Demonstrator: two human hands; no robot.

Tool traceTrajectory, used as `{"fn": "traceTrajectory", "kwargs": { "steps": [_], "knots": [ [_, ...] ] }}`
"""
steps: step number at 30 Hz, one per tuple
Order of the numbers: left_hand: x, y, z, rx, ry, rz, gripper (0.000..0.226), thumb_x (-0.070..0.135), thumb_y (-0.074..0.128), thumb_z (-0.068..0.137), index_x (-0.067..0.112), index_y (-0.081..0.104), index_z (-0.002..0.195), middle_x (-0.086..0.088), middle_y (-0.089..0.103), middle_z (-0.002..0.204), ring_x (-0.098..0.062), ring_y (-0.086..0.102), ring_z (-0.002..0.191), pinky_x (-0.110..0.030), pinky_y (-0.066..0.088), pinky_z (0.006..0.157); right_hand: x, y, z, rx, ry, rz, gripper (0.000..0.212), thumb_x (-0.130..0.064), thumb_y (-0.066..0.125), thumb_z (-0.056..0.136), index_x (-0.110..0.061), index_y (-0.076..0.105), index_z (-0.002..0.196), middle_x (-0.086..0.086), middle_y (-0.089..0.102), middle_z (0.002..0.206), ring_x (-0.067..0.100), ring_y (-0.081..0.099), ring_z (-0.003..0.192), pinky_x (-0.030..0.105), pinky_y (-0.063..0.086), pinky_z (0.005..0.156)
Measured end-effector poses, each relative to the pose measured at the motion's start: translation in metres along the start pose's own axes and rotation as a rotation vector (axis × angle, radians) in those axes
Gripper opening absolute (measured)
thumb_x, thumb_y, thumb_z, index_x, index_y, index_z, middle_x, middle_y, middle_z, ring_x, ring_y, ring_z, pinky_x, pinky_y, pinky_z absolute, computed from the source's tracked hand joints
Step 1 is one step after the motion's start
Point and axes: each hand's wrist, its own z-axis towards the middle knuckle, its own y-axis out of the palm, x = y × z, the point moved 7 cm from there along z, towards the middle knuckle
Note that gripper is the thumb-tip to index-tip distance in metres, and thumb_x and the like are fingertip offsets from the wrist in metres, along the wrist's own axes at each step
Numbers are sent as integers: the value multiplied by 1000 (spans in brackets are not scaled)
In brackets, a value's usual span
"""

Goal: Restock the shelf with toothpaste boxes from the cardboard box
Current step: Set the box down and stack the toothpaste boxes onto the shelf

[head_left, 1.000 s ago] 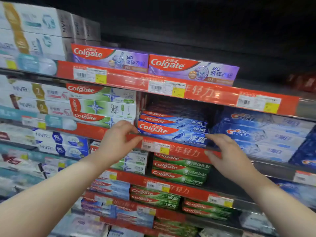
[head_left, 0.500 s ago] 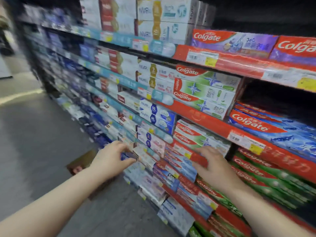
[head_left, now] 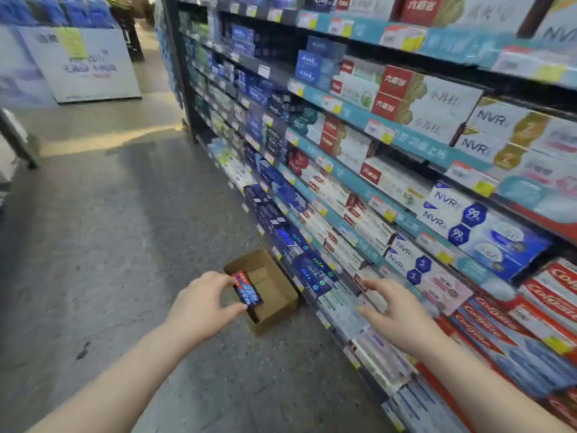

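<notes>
An open cardboard box (head_left: 278,310) sits on the grey floor against the foot of the shelf (head_left: 351,114). Inside it lies a red and blue toothpaste box (head_left: 248,291), with bare cardboard beside it. My left hand (head_left: 201,309) is stretched out in front of me, fingers apart and holding nothing; in view it overlaps the carton's near-left side. My right hand (head_left: 398,314) is also out, fingers spread, empty, in front of the lower shelf rows. Red Colgate boxes (head_left: 544,310) fill the rows at the far right.
The long shelf runs along the right, packed with toothpaste boxes and price tags. A white display sign (head_left: 84,64) stands at the aisle's far left end. A dark metal leg (head_left: 18,139) juts in at the left edge. Grey floor lies left of the carton.
My view has swung left and down from the Colgate rows to the aisle floor, bringing the cardboard box into sight. Both hands left the shelf edge and stay empty.
</notes>
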Motion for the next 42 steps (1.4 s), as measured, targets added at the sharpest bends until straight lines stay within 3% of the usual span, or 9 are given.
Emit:
{"fn": "traceTrajectory", "kwargs": {
  "steps": [5,13,19,22,24,28,35,39,42],
  "knots": [
    [-79,-25,20,-14,-85,-19,60,54,63,72,17,57,117,-7,59,121,-25,54,116,-34,44,96,-49,44,44,-86,16,33,51,-35,56,86,-23,42,133,-3,46,139,14,41,129,31,32,109],
    [-144,-27,88,-42,-119,-3,90,73,32,50,16,59,114,-9,61,117,-26,55,114,-36,46,94,-81,95,140,-197,46,53,53,-33,57,86,-22,41,135,-1,45,140,14,41,129,28,31,107],
    [-184,-27,194,-123,-140,38,66,61,54,67,17,57,117,-5,58,121,-23,53,116,-32,41,95,-90,142,261,-243,76,149,53,-35,59,84,-23,43,134,-2,48,137,13,44,126,26,34,104],
    [-201,-17,255,-221,-144,59,75,66,43,61,17,57,115,-5,59,118,-23,55,113,-30,42,93,-89,165,327,-296,137,204,55,-37,60,83,-23,43,133,0,49,138,16,46,126,31,38,105],
    [-210,-8,297,-281,-157,67,72,63,46,62,16,58,115,-6,60,117,-24,56,112,-31,43,94,-84,177,368,-324,172,189,57,-42,59,81,-26,44,133,1,49,139,18,46,126,36,40,104],
    [-209,13,376,-342,-129,87,65,58,53,69,17,56,120,-6,58,122,-24,55,114,-29,42,93,-74,186,441,-376,200,167,57,-39,59,83,-23,41,135,1,44,139,18,44,125,32,40,103],
    [-216,82,477,-463,-26,93,92,70,26,52,18,55,122,-5,58,124,-24,53,116,-29,42,94,-43,227,520,-398,298,148,54,-37,56,85,-24,40,135,1,44,139,19,46,123,38,44,100],
    [-232,127,529,-517,3,70,88,67,29,50,20,55,120,-5,57,122,-24,55,113,-33,46,93,-22,265,547,-373,387,175,54,-38,58,85,-24,42,134,3,45,138,21,45,125,40,42,102],
    [-250,165,559,-583,72,62,90,66,27,52,20,53,124,-5,55,127,-24,56,112,-31,46,92,-2,308,560,-369,458,174,56,-54,52,77,-30,48,127,0,57,125,17,56,110,37,50,90]
  ]
}}
